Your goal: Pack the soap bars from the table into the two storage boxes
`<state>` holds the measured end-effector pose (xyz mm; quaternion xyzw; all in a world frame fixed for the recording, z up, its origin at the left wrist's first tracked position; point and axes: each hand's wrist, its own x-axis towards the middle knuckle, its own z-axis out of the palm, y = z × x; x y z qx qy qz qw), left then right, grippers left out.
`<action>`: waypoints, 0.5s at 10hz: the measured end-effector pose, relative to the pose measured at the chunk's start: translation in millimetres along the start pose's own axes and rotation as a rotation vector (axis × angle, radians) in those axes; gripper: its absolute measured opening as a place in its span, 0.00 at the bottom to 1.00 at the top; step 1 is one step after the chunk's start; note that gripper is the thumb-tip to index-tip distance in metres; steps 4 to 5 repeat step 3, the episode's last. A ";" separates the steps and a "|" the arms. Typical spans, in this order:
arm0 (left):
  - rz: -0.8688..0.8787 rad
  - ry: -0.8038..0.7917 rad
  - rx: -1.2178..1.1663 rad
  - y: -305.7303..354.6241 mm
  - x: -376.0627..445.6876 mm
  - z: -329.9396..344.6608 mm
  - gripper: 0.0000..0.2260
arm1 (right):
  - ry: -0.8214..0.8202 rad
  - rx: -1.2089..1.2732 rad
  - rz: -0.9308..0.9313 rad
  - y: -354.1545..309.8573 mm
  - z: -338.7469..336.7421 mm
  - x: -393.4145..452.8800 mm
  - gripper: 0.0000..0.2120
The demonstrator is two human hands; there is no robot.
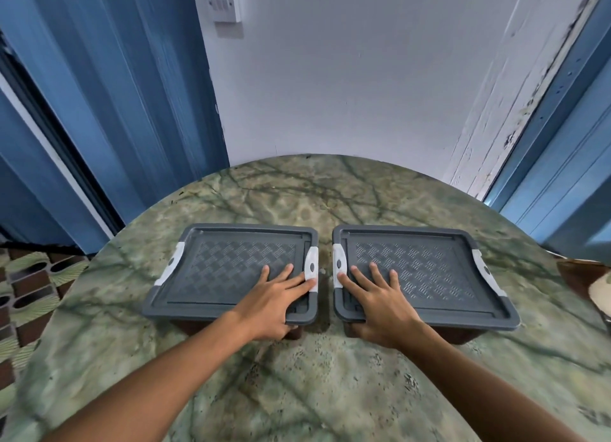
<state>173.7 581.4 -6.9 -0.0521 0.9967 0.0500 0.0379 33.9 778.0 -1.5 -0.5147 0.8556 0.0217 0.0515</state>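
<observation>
Both hands, left [276, 297] and right [377, 301], rest flat, fingers spread, gripping nothing, on two rigid lidded storage boxes [231, 259]; lift by their rims

Closed lids hide both storage boxes' [231, 269] contents; a brown object [582, 276] is cut off at the right edge.

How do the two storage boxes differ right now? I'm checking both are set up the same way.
The left box lies under the left hand; the right box under the right hand. The left hand's fingertips reach the left box's inner white latch; the right hand's fingers stop beside the right box's inner latch. Both have grey lids on, white side latches, and stand side by side on the marble table.
</observation>
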 end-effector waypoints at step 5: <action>-0.206 0.192 0.129 41.0 -46.1 1.0 0.39 | 0.006 0.420 0.011 -41.1 -63.3 -57.1 0.39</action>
